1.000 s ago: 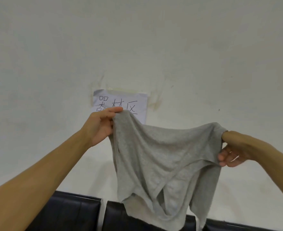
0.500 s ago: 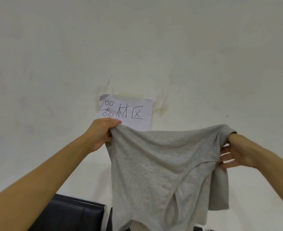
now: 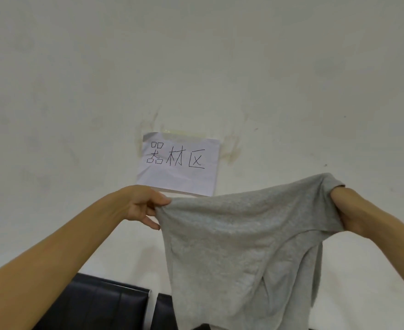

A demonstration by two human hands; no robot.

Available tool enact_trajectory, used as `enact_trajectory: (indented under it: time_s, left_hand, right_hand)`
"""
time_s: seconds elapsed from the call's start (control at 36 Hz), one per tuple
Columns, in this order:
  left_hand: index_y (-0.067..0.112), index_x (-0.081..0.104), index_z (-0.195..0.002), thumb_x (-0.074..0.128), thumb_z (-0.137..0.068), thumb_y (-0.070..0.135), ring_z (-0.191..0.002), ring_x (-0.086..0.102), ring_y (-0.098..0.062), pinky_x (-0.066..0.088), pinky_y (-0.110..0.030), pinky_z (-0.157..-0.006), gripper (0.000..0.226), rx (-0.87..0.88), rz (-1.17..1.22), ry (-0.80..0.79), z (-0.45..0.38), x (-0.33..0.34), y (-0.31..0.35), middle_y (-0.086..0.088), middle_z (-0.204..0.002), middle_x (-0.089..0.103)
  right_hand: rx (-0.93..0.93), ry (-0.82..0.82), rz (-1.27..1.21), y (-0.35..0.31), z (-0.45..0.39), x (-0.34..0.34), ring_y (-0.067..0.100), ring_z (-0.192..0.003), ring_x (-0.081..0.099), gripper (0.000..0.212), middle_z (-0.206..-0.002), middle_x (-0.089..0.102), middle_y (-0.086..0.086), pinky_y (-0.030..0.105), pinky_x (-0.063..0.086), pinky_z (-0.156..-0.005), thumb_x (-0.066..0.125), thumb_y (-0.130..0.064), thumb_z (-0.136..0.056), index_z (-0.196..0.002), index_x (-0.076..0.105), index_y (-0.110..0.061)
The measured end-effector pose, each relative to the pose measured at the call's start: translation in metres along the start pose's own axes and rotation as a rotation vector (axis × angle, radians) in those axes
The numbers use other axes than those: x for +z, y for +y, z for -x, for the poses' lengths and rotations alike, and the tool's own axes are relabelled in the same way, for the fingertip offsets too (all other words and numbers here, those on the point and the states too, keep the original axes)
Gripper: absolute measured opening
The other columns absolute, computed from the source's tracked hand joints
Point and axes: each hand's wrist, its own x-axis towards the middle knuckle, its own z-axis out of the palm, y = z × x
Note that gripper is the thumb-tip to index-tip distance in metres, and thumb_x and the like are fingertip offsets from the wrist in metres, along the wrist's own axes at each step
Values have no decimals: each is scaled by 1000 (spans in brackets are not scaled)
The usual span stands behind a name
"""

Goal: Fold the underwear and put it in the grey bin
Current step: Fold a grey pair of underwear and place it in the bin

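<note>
Head view: I see left hand [image 3: 140,206] and right hand [image 3: 350,210] pinching grey underwear [image 3: 239,239] stretched between them, mid-air.

Two hands are showing: the left hand [image 3: 142,206] and the right hand [image 3: 353,210]. One grey underwear [image 3: 239,244] is hanging between them. One paper sign [image 3: 179,164] is sticking to the far wall, carrying three handwritten characters. Two black cushions [image 3: 96,306] are sitting low at the left.
</note>
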Motion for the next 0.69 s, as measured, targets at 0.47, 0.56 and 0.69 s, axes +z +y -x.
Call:
enact_trajectory:
  time_s: [0.47, 0.56, 0.69]
  left_hand:
    - [13, 63, -78, 63, -81, 6, -88, 53, -22, 28, -67, -99, 7, 66, 185, -25, -7, 5, -22, -6, -95, 55]
    - [16, 49, -51, 52, -77, 4, -67, 43, -20, 46, -46, -75, 29, 152, 337, 0, -9, 7, -24, -4, -71, 44]
    - [11, 58, -77, 56, -85, 9, -68, 53, -21, 49, -34, -59, 8, 176, 418, 37, -8, 11, -22, -6, -77, 55]
  right_hand:
    - [-31, -5, -41, -4, 10, 4, 31, -86, 61, 43, -97, 64, 15, 43, 52, -77, 36, -46, -99, -92, 57, -9]
    - [-31, -20, -64, -5, 13, 6, 30, -84, 61, 40, -96, 63, 14, 41, 51, -70, 34, -42, -101, -92, 57, -10]
    - [-37, -31, -70, -5, 14, 4, 31, -87, 62, 39, -98, 64, 14, 44, 52, -76, 35, -39, -101, -94, 58, -9]
